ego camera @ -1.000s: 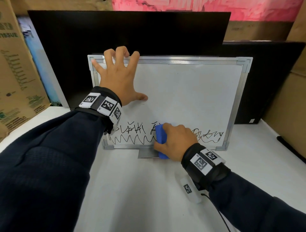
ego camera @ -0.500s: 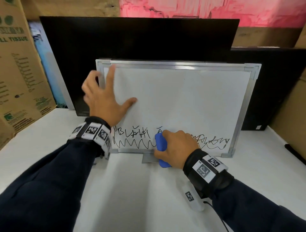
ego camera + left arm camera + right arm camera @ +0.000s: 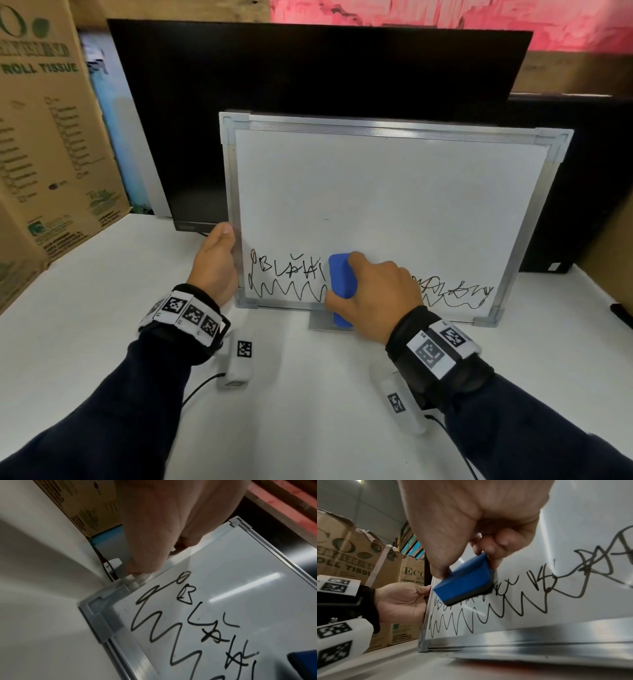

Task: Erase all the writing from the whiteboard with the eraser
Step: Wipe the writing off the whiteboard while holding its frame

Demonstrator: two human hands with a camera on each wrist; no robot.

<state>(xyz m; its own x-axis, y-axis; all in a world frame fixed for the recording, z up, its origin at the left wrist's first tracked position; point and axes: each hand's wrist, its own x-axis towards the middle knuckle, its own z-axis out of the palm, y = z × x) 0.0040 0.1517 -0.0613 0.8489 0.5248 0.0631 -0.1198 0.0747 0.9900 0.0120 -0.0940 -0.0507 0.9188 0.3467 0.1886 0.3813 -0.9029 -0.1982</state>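
Observation:
A framed whiteboard [image 3: 394, 192] leans upright against dark monitors on the white table. Black writing [image 3: 287, 277] runs along its bottom strip, left and right of the eraser, with more scribbles [image 3: 455, 291] on the right. My right hand [image 3: 373, 294] grips the blue eraser [image 3: 340, 281] and presses its felt side on the board's lower middle; the eraser [image 3: 464, 580] covers part of the letters. My left hand [image 3: 215, 263] grips the board's left frame edge low down, thumb [image 3: 145, 555] on the front of the frame. The upper board is blank.
Cardboard tissue boxes [image 3: 51, 137] stand at the left. Two black monitors [image 3: 308, 68] rise behind the board. A dark marker-like object [image 3: 621, 313] lies at the table's right edge. A metal stand foot [image 3: 320, 320] juts forward under the board.
My left hand slid from the board's upper left face down to its lower left frame edge and now grips it. My right hand with the eraser stayed at the lower middle.

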